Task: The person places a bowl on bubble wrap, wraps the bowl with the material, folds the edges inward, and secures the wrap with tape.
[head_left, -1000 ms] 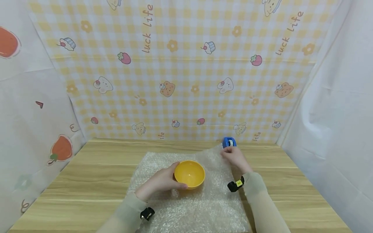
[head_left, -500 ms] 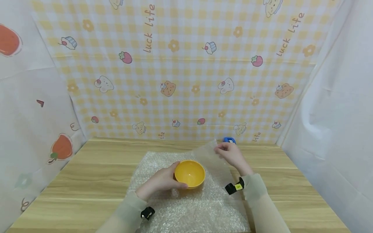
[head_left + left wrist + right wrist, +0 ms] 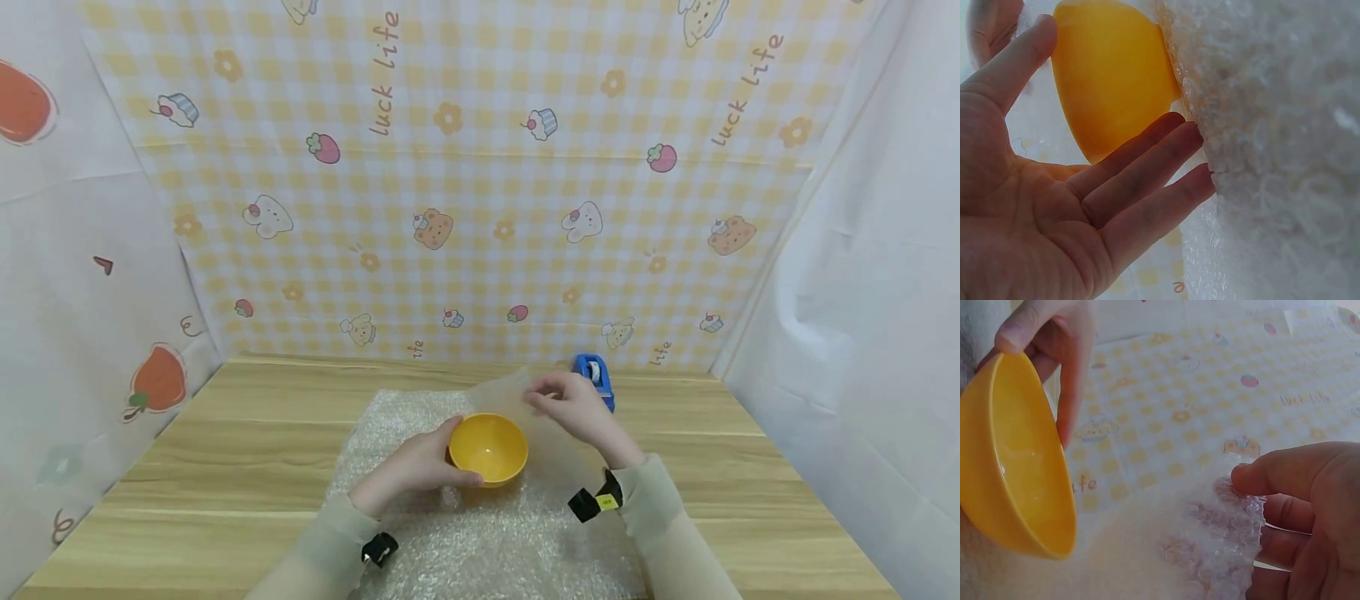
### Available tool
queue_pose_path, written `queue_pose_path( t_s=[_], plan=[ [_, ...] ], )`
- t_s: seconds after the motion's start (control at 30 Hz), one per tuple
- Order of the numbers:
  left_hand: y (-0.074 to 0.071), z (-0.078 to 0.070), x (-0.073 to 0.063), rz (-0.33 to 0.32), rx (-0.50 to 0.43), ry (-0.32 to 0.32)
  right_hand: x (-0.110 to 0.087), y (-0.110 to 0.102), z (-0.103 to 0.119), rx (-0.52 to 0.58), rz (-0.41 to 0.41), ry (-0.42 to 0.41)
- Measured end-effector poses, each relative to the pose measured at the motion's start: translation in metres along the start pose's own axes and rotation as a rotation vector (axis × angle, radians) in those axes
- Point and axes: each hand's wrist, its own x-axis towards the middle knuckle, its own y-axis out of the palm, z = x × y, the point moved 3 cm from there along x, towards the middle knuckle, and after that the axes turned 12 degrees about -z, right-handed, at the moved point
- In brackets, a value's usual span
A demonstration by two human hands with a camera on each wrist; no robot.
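A yellow bowl (image 3: 489,450) stands upright on a sheet of bubble wrap (image 3: 495,542) in the head view. My left hand (image 3: 420,462) holds the bowl from the left, thumb at the near rim and index finger round the far side. In the left wrist view the other fingers (image 3: 1141,187) stretch beneath the bowl, their tips at the bubble wrap. To the right of the bowl, my right hand (image 3: 573,408) pinches the sheet's far right corner. That lifted corner (image 3: 1216,531) shows between thumb and fingers in the right wrist view, folded up toward the bowl.
Behind the right hand, a blue tape dispenser (image 3: 606,394) stands near the back of the wooden table (image 3: 247,450). A yellow checked cloth (image 3: 480,275) hangs along the table's back edge, with pale cloths on both sides.
The right hand has drawn the bubble wrap corner leftward, from beside the tape dispenser toward the bowl. More of the dispenser shows now. The left hand and bowl have stayed in place.
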Motion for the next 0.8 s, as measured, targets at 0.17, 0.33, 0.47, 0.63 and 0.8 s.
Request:
queue_pose_path(
  t_s=[0.17,0.33,0.47,0.63,0.8],
  plan=[
    [-0.001,0.002,0.0,0.001,0.006,0.0,-0.004,0.008,0.008,0.006,0.037,-0.075],
    [-0.002,0.002,-0.001,0.003,0.001,-0.003,-0.008,0.017,0.017,-0.004,0.092,-0.115],
    [-0.002,0.001,-0.001,0.009,-0.011,0.0,-0.012,0.025,0.02,-0.038,0.135,-0.119],
    [-0.002,0.0,-0.001,0.014,-0.001,0.004,-0.017,0.04,0.02,-0.063,0.21,-0.098],
    [-0.002,-0.001,-0.002,0.019,0.013,-0.01,-0.022,0.057,0.02,-0.155,0.269,-0.138]
  ],
)
